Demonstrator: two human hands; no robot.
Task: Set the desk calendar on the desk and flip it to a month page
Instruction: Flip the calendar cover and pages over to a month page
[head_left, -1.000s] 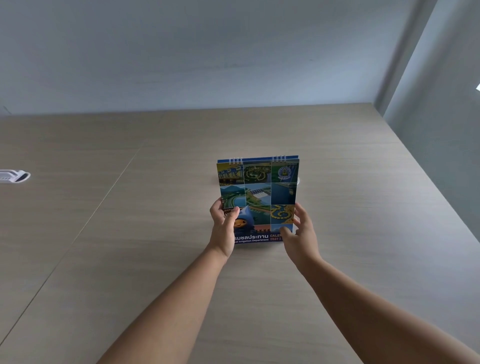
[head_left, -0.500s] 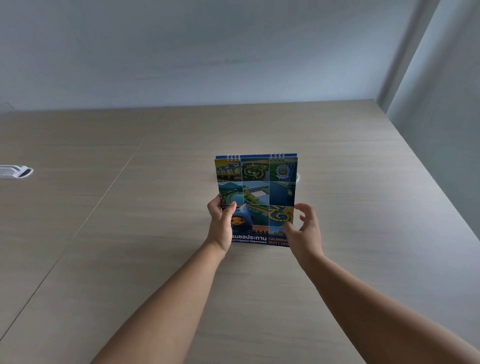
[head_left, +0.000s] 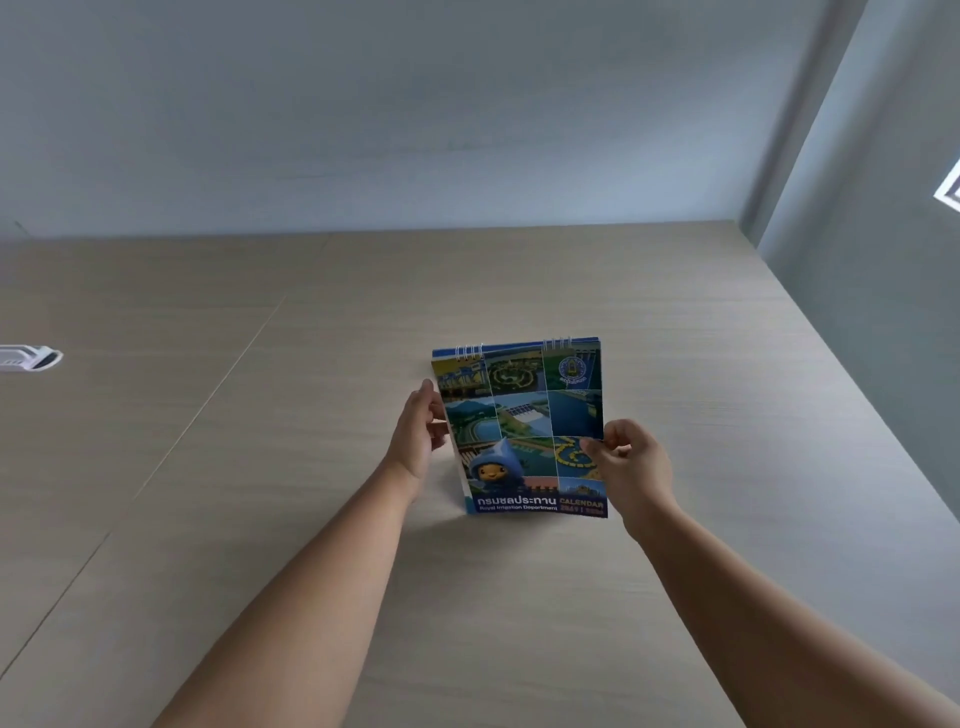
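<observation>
One desk calendar (head_left: 524, 431) stands mid-tabletop (head_left: 675, 364), cover showing. Our left hand (head_left: 415, 436) cups its left edge, fingers loosely spread; our right hand (head_left: 631, 467) pinches the cover's right edge.

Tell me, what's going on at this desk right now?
A person is standing a spiral-bound desk calendar upright on a pale wooden desk. The left hand steadies its left edge, while the right hand pinches the right edge of the front cover. The cover, a grid of photos with a cartoon mascot, faces the camera; no month page is showing yet. A small white object lies far off to the left.
</observation>
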